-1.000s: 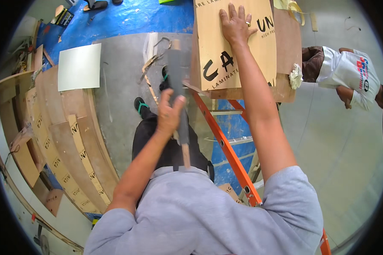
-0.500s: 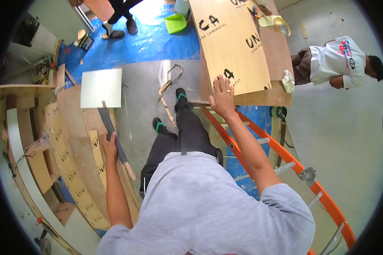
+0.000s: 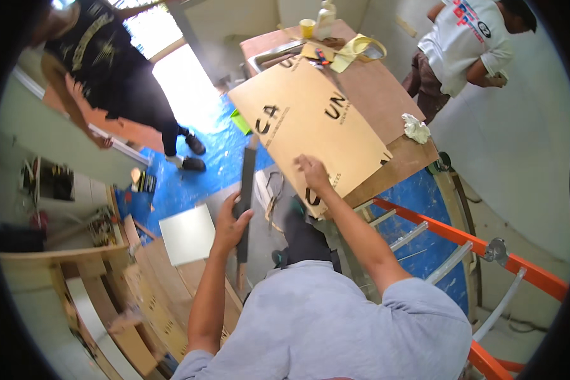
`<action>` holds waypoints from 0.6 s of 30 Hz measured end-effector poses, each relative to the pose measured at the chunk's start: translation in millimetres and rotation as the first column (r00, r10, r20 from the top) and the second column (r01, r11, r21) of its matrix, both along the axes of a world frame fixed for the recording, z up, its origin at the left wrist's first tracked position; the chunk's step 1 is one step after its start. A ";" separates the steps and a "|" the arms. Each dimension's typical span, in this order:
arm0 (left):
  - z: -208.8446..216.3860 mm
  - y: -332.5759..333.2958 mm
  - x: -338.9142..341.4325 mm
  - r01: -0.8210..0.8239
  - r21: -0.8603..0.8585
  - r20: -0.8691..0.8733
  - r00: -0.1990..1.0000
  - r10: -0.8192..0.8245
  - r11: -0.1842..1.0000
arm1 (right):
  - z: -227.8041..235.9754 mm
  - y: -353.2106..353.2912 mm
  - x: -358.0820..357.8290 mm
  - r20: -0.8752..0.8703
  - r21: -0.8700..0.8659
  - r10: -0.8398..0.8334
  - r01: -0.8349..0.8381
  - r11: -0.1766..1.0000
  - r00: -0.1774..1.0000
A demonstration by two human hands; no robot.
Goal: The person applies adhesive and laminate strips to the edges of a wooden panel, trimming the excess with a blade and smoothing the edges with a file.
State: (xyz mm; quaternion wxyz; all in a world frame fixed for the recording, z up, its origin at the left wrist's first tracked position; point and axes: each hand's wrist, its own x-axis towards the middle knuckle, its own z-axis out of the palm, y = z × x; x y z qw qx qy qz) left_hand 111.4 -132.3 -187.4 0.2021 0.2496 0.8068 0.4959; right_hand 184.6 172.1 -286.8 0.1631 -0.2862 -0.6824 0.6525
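Note:
My left hand [image 3: 232,223] grips a long dark grey strip [image 3: 247,183] with a bare wooden end, held upright beside the table's near-left edge. My right hand [image 3: 313,174] is over the lower part of a tan laminate sheet [image 3: 304,120] with black printing; its fingers look partly curled and are blurred, and I cannot tell whether they touch the sheet. The sheet lies on a brown wooden table [image 3: 380,88]. Crumpled white paper or cloth [image 3: 416,128] sits on the table's right edge.
An orange ladder [image 3: 449,234] stands at my right. Blue sheeting [image 3: 209,136] covers part of the floor, with a white square panel [image 3: 187,234] nearby. One person [image 3: 117,69] stands at far left, another [image 3: 465,47] at far right. A yellow cup [image 3: 307,28] and white bottle [image 3: 325,20] stand on the table.
My view has turned and moved nearer the table. My left hand has raised the grey strip toward the sheet. My right hand has gone from lying flat on the sheet to partly curled.

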 end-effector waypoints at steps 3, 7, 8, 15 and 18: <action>37.8 124.8 -25.9 0.307 -0.036 -0.230 0.924 -0.307 0.951 | 79.4 -1.1 18.7 -0.277 -0.581 0.013 -0.178 0.794 0.961; 56.3 269.9 -14.9 0.665 -0.039 -0.291 0.707 -0.645 0.746 | 73.8 89.4 26.8 -0.227 -0.631 -0.281 0.079 0.772 0.932; 57.4 289.0 -9.7 0.681 -0.059 -0.232 0.702 -0.673 0.730 | 72.6 124.7 33.4 -0.083 -0.542 -0.381 0.279 0.792 0.921; 9.2 331.7 -70.1 0.609 -0.046 0.141 0.789 -0.598 0.792 | 66.2 356.2 49.0 0.268 -0.360 -0.227 0.316 0.878 0.936; -9.3 298.7 -106.6 0.509 -0.131 0.060 0.861 -0.505 0.851 | 31.5 408.4 27.0 0.299 0.017 -0.280 0.288 0.958 0.913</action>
